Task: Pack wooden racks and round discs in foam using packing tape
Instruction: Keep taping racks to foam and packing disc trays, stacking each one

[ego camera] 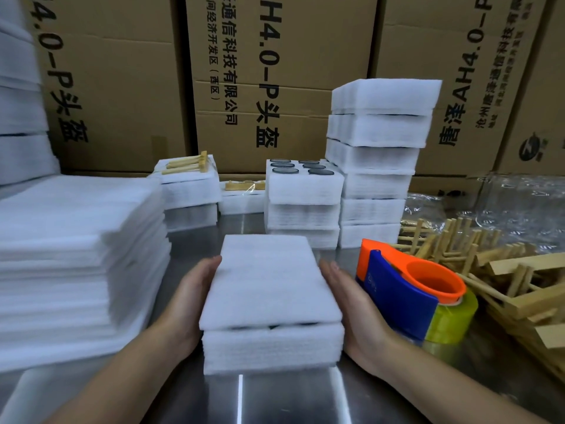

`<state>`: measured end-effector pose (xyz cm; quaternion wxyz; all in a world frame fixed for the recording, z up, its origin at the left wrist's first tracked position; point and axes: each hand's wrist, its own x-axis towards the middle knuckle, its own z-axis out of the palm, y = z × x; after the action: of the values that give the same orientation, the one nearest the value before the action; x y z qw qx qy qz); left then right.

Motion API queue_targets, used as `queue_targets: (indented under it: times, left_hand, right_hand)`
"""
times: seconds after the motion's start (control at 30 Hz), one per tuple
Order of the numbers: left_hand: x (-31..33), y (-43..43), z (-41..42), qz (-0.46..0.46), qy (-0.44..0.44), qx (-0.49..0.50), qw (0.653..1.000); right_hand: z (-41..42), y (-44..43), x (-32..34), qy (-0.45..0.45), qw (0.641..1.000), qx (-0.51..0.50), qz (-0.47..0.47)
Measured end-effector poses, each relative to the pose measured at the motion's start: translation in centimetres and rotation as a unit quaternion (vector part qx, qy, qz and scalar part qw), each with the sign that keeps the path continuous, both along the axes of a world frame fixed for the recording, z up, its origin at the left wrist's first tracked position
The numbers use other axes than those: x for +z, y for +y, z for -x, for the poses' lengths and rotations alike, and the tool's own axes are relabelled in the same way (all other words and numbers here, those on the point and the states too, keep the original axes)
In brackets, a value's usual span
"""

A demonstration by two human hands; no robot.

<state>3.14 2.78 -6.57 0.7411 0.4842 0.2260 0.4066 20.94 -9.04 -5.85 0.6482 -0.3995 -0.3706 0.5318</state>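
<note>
Foam pack sits on the steel counter [275, 399], clamped between both sets of fingers. Left hand [186, 298] and right hand [351, 304] lie flat vs. the pack's two long sides, fingers [211, 264] straight, palms inward. Nothing is gripped; side pressure only. Purpose, in my judgement: squaring the foam cover sheet [269, 280] over the foam tray [272, 347] so edges line up prior to taping. Cover overhangs the tray slightly at the near edge, w/ a dark gap between the two where round discs [275, 326] show. Other contents hidden. No tape seen on this pack, so sealing not yet done. Tape dispenser [406, 292] stands just outboard of the right-hand fingers; touching that hand or not, cannot tell. Presumably parked there for a short reach. Loose wooden racks [504, 280] are heaped further out, same side. Spare foam sheets [76, 255] are stacked outboard of the left-hand fingers. Beyond the fingertips: an open disc tray [305, 188], uncovered, and a tall stack of closed packs [376, 160], prob. finished goods. Risk: cover may slip if side pressure is released before tape goes on.
</note>
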Motion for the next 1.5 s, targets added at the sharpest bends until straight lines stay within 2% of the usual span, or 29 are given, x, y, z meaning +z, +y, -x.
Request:
queue_targets:
  times: [0.13, 0.3, 0.6, 0.93, 1.27, 1.4, 1.47, 1.5]
  left_hand:
    - [-0.4, -0.2, -0.2, 0.006, 0.041, 0.03, 0.999]
    - [-0.2, -0.7, -0.5, 0.018, 0.039, 0.027, 0.999]
    - [-0.6, 0.7, -0.6, 0.063, 0.082, 0.09, 0.991]
    - [-0.7, 0.6, -0.6, 0.065, 0.073, 0.101, 0.99]
    - [-0.3, 0.4, -0.3, 0.084, 0.077, 0.096, 0.989]
    - [0.7, 0.7, -0.1, 0.09, 0.137, 0.093, 0.982]
    - [2.0, 1.2, -0.3, 0.034, 0.209, 0.134, 0.968]
    - [2.7, 1.6, -0.5, -0.023, 0.242, 0.172, 0.955]
  right_hand:
    - [-0.3, 0.1, -0.4, -0.006, 1.0, -0.023, 0.013]
    - [-0.4, 0.2, -0.9, -0.001, 0.999, -0.026, 0.031]
    - [-0.5, 0.3, -0.9, -0.025, 0.999, -0.021, 0.026]
    - [-0.7, 0.3, -0.5, -0.098, 0.993, -0.063, 0.009]
    - [-1.0, 0.2, -0.3, -0.097, 0.994, -0.044, 0.007]
    - [-1.1, 0.3, -0.4, -0.106, 0.993, -0.057, 0.007]
    - [-1.1, 0.3, -0.5, -0.118, 0.991, -0.06, 0.006]
    - [-1.1, 0.4, -0.5, -0.124, 0.99, -0.064, 0.007]
